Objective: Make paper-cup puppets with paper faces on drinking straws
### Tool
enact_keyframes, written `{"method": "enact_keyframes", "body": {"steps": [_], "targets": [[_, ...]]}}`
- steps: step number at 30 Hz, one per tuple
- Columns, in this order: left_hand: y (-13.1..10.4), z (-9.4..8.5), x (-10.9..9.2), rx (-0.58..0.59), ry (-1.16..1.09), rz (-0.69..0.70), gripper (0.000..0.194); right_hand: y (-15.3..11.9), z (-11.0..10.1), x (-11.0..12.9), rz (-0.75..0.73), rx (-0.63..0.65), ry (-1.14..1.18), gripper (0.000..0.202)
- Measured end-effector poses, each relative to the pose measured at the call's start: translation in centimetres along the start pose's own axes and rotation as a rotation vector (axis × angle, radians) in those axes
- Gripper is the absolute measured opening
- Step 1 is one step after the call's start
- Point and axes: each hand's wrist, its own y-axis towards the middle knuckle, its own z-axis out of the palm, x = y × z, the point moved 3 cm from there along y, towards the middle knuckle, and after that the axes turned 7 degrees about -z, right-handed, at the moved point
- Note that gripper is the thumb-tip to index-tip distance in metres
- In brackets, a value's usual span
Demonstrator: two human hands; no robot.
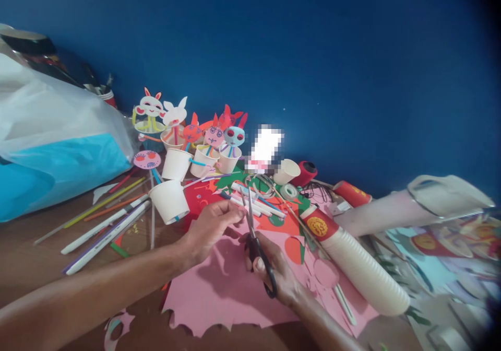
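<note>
My right hand [270, 265] is wrapped round the black handles of a pair of scissors [256, 244], whose blades point up and away. Just left of the blades, my left hand [213, 225] has its thumb and forefinger pinched together; whatever lies between them is too small to make out. Both hands are above a large pink paper sheet [219, 299] with a scalloped, cut front edge. Behind them lie white markers [254, 205] on red and green paper. A pink paper circle [326, 272] rests to the right of my right hand.
Paper-faced cup figures [176, 164] stand at the back left, near a large plastic bag [70, 147]. Markers and sticks [105, 231] lie at the left. A long stack of paper cups [360, 267] lies at the right. A blue wall [313, 53] rises behind.
</note>
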Motion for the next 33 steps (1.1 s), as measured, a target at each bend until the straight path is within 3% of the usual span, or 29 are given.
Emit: {"method": "enact_keyframes", "body": {"steps": [33], "targets": [[-0.45, 0.36, 0.83, 0.057, -0.119, -0.07, 0.016, -0.24, 0.21, -0.31, -0.017, -0.008, 0.001, 0.056]]}}
